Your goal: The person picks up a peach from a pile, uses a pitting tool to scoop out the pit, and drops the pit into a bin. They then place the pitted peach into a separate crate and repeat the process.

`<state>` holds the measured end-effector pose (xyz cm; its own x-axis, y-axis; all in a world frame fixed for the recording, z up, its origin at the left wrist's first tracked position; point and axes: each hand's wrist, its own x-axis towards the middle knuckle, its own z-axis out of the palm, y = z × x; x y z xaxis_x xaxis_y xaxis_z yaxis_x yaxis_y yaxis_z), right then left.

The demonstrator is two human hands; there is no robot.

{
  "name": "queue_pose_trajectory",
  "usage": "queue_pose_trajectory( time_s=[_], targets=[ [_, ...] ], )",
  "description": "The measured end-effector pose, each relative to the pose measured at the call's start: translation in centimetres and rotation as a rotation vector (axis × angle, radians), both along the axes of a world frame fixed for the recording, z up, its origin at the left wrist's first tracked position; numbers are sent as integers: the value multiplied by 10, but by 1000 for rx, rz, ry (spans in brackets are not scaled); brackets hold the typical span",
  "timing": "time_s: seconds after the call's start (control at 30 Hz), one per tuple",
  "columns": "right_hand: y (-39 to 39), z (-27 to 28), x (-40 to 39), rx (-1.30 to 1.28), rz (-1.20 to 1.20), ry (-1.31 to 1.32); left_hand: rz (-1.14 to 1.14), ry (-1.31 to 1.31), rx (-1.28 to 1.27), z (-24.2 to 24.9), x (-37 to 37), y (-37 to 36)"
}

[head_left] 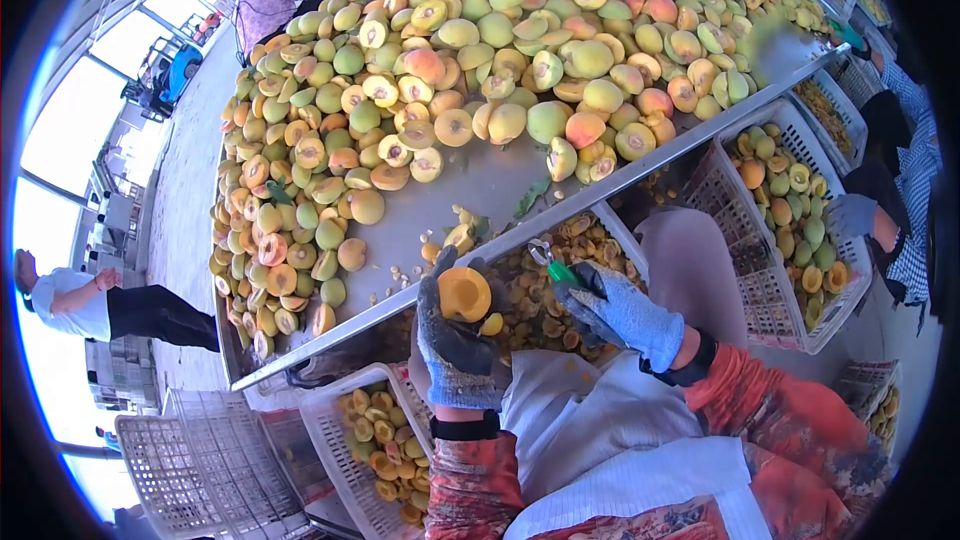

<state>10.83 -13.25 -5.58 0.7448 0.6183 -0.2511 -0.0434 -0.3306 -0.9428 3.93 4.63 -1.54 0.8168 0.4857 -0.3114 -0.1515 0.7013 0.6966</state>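
Note:
My left hand, in a grey knit glove with a dark coated palm, is closed around a peach half. The cut face is turned up and shows a smooth orange hollow without a stone. A small yellow bit lies beside it against the glove. My right hand, gloved the same way, grips a pitting tool with a green handle and a metal loop tip. The loop points up and left, apart from the peach half. Below both hands sits a crate of cut scraps.
A metal table is heaped with peaches, many halved. Crates of peach halves stand at left and right. Stacked crates are at lower left. Several people are nearby, including one gloved co-worker's hand at right.

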Motion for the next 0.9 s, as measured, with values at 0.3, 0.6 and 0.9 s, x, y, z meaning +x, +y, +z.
queue_pose_trajectory(
  time_s=[0.3, 0.6, 0.9],
  targets=[
    [29, 22, -16, 596, -120, 701, -118, -206, 27, 12, -6, -31],
    [23, 41, -3, 206, 1, -85, -278, 23, 1033, 21, -19, -22],
    [21, 44, -32, -102, 139, -674, -47, 22, 609, -14, -28, -2]
  ],
)
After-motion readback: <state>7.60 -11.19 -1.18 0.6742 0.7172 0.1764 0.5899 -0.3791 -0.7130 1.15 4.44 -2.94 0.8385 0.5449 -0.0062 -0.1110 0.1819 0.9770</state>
